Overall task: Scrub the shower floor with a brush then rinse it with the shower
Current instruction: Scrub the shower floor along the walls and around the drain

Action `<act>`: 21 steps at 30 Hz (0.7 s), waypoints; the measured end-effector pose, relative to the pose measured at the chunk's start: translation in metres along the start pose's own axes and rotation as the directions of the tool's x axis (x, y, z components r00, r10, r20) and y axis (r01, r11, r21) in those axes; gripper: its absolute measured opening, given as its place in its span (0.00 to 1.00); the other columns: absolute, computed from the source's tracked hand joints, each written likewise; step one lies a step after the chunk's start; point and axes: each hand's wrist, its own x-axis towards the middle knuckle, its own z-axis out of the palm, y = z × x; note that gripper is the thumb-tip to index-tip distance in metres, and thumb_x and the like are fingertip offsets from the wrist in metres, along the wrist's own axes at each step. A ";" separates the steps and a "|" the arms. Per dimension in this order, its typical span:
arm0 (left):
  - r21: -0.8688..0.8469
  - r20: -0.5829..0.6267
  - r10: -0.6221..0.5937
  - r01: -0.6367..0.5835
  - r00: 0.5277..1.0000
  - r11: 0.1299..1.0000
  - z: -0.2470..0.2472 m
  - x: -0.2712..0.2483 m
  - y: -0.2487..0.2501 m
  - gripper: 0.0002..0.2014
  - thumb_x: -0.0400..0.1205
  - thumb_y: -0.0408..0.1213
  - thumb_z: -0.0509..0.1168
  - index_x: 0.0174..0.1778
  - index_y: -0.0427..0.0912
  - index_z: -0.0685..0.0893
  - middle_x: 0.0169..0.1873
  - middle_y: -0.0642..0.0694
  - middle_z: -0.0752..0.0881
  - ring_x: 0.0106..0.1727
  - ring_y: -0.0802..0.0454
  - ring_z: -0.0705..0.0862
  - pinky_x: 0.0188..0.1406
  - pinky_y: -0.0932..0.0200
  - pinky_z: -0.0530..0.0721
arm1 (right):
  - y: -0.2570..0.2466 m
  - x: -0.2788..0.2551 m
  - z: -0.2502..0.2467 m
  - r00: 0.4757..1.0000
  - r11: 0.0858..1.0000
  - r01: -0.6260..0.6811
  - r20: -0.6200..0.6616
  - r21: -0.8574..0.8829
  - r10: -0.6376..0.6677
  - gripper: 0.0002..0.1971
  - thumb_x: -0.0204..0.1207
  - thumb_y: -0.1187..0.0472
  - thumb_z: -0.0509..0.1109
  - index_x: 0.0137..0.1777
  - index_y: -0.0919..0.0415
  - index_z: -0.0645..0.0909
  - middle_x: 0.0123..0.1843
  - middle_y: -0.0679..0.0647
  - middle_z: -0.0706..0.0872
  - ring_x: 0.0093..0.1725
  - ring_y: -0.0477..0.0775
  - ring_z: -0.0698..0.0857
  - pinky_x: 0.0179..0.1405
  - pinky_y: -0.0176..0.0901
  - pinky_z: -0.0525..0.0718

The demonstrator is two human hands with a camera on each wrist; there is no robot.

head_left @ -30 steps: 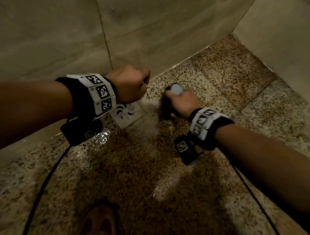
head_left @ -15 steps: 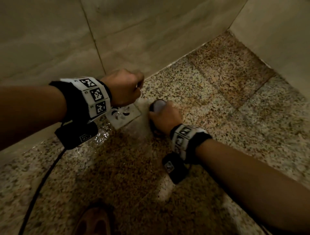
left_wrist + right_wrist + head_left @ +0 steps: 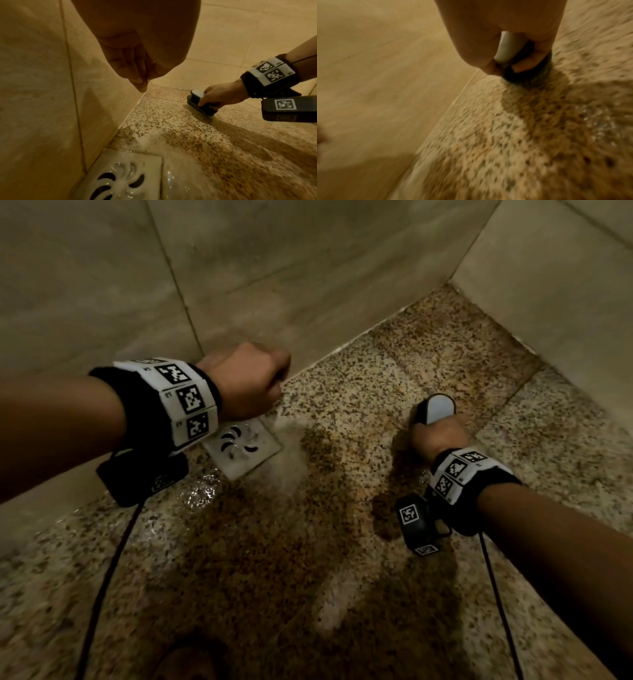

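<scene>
Speckled wet shower floor [image 3: 394,364], drain [image 3: 241,445] far left. Right hand [image 3: 438,436] wrapped round brush [image 3: 201,104], bristles down, long axis toward far wall. Left hand [image 3: 248,381] fisted, empty, above drain.

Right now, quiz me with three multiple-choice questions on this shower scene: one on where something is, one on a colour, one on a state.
1. Where is the drain?
A. beside the wall, under the left hand
B. in the far corner
C. under the brush

2. What colour is the brush base?
A. red
B. black
C. yellow

3. What is the right hand doing?
A. hanging empty
B. pressing the wall
C. gripping the brush

Answers: 1 A, the drain sits against the wall below the left hand. 2 B, its base and bristles are black under a white top. 3 C, its fingers wrap the brush on the floor.
</scene>
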 end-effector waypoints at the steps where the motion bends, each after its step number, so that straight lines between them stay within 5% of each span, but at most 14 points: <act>1: -0.004 -0.017 0.000 0.000 1.000 1.000 -0.001 0.000 0.001 0.06 0.82 0.37 0.57 0.51 0.42 0.76 0.44 0.43 0.79 0.42 0.45 0.75 0.42 0.53 0.77 | -0.001 -0.001 0.001 1.000 1.000 -0.013 0.016 -0.007 0.013 0.42 0.80 0.54 0.70 0.84 0.69 0.49 0.78 0.68 0.69 0.72 0.68 0.74 0.58 0.53 0.79; 5: -0.015 -0.092 0.011 -0.013 0.996 1.000 -0.008 -0.005 -0.004 0.09 0.81 0.36 0.59 0.56 0.41 0.76 0.49 0.44 0.77 0.42 0.48 0.73 0.42 0.55 0.75 | -0.026 -0.030 0.043 0.974 0.976 0.210 0.103 -0.052 -0.204 0.39 0.78 0.58 0.70 0.83 0.66 0.52 0.77 0.67 0.70 0.70 0.68 0.76 0.55 0.50 0.79; 10: -0.023 -0.189 0.073 -0.078 0.979 0.997 -0.021 -0.020 -0.019 0.11 0.78 0.32 0.61 0.56 0.35 0.78 0.51 0.37 0.79 0.45 0.41 0.79 0.42 0.50 0.79 | -0.077 -0.094 0.105 0.807 0.864 0.483 0.311 0.140 -0.502 0.29 0.77 0.53 0.72 0.73 0.65 0.67 0.68 0.63 0.78 0.66 0.65 0.79 0.52 0.49 0.78; 14: -0.014 -0.198 0.127 -0.132 0.972 0.991 -0.027 -0.031 -0.024 0.11 0.78 0.31 0.62 0.56 0.34 0.78 0.48 0.38 0.79 0.40 0.48 0.72 0.39 0.54 0.74 | -0.100 -0.099 0.113 0.698 0.790 0.613 0.454 0.021 -0.554 0.32 0.79 0.50 0.71 0.75 0.66 0.65 0.70 0.64 0.77 0.67 0.66 0.79 0.53 0.49 0.76; 17: -0.029 -0.197 0.130 -0.138 0.972 0.990 -0.028 -0.036 -0.024 0.11 0.78 0.29 0.62 0.56 0.34 0.78 0.48 0.38 0.79 0.42 0.49 0.70 0.41 0.55 0.73 | -0.097 -0.073 0.094 0.770 0.821 0.570 0.360 -0.018 -0.527 0.34 0.78 0.47 0.71 0.76 0.65 0.66 0.69 0.63 0.78 0.66 0.66 0.80 0.51 0.47 0.76; 21: -0.034 -0.178 0.116 -0.124 0.977 0.992 -0.028 -0.038 -0.029 0.10 0.78 0.28 0.60 0.55 0.35 0.78 0.49 0.39 0.78 0.43 0.49 0.72 0.44 0.55 0.74 | -0.086 -0.060 0.084 0.871 0.884 0.459 0.245 -0.090 -0.427 0.36 0.79 0.57 0.70 0.81 0.69 0.56 0.71 0.66 0.76 0.64 0.67 0.80 0.43 0.44 0.75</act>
